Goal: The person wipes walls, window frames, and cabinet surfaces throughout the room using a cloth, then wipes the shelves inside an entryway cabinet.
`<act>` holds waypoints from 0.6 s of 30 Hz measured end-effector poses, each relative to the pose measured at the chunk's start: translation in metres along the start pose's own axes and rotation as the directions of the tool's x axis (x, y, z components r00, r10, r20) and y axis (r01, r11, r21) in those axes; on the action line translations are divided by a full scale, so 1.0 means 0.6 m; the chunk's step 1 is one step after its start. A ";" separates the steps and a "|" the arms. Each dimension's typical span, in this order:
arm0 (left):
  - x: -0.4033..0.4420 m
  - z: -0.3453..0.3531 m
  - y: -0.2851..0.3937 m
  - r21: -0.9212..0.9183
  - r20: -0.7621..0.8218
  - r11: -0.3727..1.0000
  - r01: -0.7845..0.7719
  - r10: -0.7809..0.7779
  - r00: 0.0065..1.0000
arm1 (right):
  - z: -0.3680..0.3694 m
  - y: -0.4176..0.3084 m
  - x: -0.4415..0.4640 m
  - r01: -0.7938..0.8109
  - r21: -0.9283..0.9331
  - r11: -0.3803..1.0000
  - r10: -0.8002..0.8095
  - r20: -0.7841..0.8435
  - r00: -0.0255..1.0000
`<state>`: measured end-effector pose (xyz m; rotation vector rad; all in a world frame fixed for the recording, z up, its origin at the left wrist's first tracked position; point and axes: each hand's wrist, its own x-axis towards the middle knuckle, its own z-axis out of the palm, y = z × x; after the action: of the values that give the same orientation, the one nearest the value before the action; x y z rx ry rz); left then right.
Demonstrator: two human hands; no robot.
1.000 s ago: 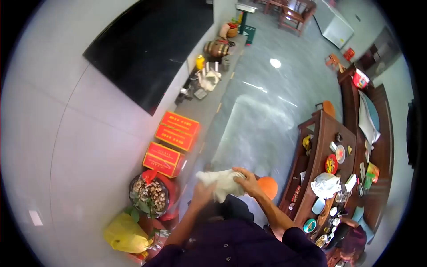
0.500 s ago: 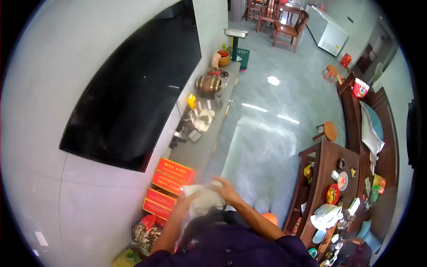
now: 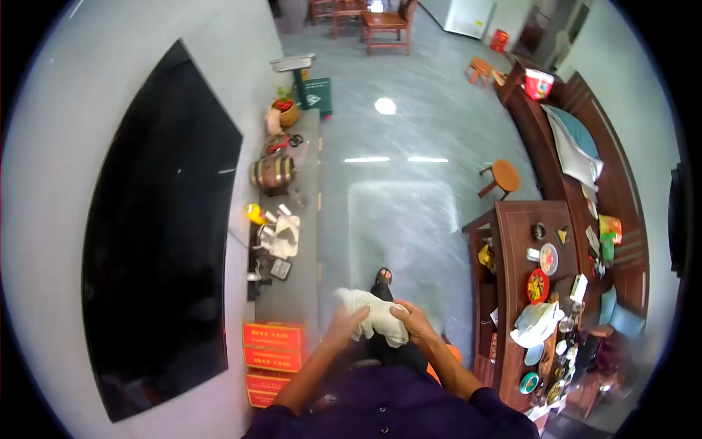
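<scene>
A crumpled whitish cloth hangs between my two hands in front of my body, low in the middle of the view. My left hand grips its left part, with the fingers somewhat blurred. On the other side, my right hand pinches its right part between thumb and fingers. Below and beyond the cloth, a sandaled foot shows on the floor.
On the left are a long low shelf, a wooden barrel and red boxes. To the right stand a dark wooden table with dishes, a round stool and a long bench. A person is at the lower right.
The view has turned to the right and moved forward along the shelf. Both hands still hold the cloth, which now spreads between them. The foot has come into view.
</scene>
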<state>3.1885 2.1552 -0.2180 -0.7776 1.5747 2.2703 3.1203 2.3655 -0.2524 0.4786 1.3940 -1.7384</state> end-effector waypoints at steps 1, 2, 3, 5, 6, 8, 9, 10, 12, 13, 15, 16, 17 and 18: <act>0.021 0.011 0.031 0.020 0.027 0.999 -0.029 0.028 0.999 | -0.001 -0.013 0.011 -0.011 -0.008 1.000 0.011 0.003 1.000; 0.034 0.025 0.061 0.036 0.004 0.998 -0.043 0.043 0.999 | -0.001 -0.019 0.034 -0.006 -0.015 1.000 0.006 0.017 1.000; 0.057 0.033 0.080 0.093 -0.028 0.994 -0.060 0.062 0.998 | 0.009 -0.044 0.046 -0.035 0.040 0.999 0.033 0.028 0.999; 0.095 0.037 0.104 0.205 -0.100 0.974 -0.092 0.114 0.988 | 0.014 -0.077 0.101 -0.033 -0.022 0.999 0.034 0.053 0.998; 0.133 0.020 0.085 0.138 -0.135 0.987 -0.079 0.098 0.986 | 0.036 -0.136 0.096 -0.049 -0.046 0.998 0.053 0.082 0.995; 0.167 0.004 0.105 0.103 -0.213 0.995 0.000 0.022 0.977 | 0.033 -0.169 0.159 0.055 -0.143 0.988 -0.037 0.121 0.992; 0.185 -0.003 0.119 0.096 -0.248 0.993 0.061 -0.036 0.968 | 0.025 -0.176 0.195 0.101 -0.195 0.976 -0.075 0.138 0.988; 0.193 0.007 0.147 -0.024 -0.231 0.999 0.033 -0.038 0.972 | 0.030 -0.195 0.229 0.243 -0.379 0.893 -0.207 0.135 0.969; 0.232 0.011 0.160 -0.174 -0.262 0.984 0.029 -0.075 0.962 | 0.039 -0.256 0.256 0.271 -0.345 0.899 -0.219 0.181 0.959; 0.247 0.006 0.156 -0.246 -0.262 0.966 0.080 -0.146 0.954 | 0.050 -0.290 0.261 0.276 -0.325 0.905 -0.217 0.207 0.954; 0.274 0.014 0.173 -0.350 -0.193 0.926 0.144 -0.221 0.956 | 0.057 -0.324 0.290 0.332 -0.383 0.862 -0.279 0.190 0.941; 0.294 0.023 0.187 -0.404 -0.151 0.899 0.168 -0.247 0.957 | 0.060 -0.344 0.300 0.372 -0.373 0.850 -0.321 0.193 0.927; 0.313 0.032 0.200 -0.424 -0.126 0.889 0.171 -0.245 0.961 | 0.058 -0.363 0.310 0.407 -0.363 0.838 -0.359 0.195 0.913; 0.328 0.039 0.210 -0.446 -0.103 0.877 0.179 -0.248 0.963 | 0.052 -0.388 0.314 0.365 -0.323 0.873 -0.300 0.234 0.925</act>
<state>2.9575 2.1142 -0.2256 -1.2036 0.9733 2.4655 2.8335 2.2749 -0.2382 -0.1291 1.6912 -1.6824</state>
